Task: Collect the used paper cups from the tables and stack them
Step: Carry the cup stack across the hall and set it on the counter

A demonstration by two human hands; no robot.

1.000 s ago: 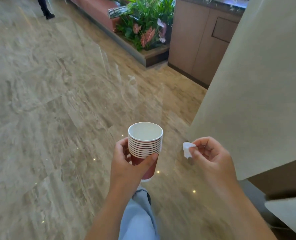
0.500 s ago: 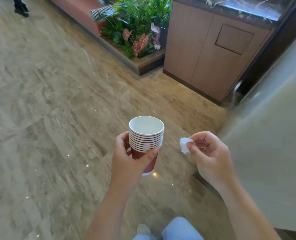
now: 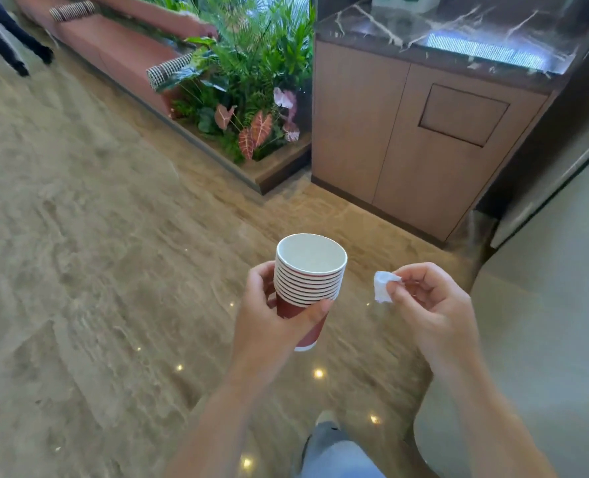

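A stack of several red paper cups (image 3: 308,288) with white rims stands upright in my left hand (image 3: 272,322), which grips it around the lower half, thumb in front. The top cup looks empty inside. To its right, a little apart, my right hand (image 3: 431,308) pinches a small crumpled white tissue (image 3: 382,287) between thumb and fingertips. Both hands are held at chest height above a glossy marble floor.
A wooden cabinet (image 3: 410,139) with a dark marble top stands ahead on the right. A planter with green and pink leaves (image 3: 248,108) and a pink bench (image 3: 113,46) lie ahead left. A pale wall (image 3: 555,305) runs along my right. Another person's legs (image 3: 6,39) are far left.
I have walked forward past the pale wall; the cabinet and planter have come nearer and more into view. Both hands keep the same hold on the cups and tissue.
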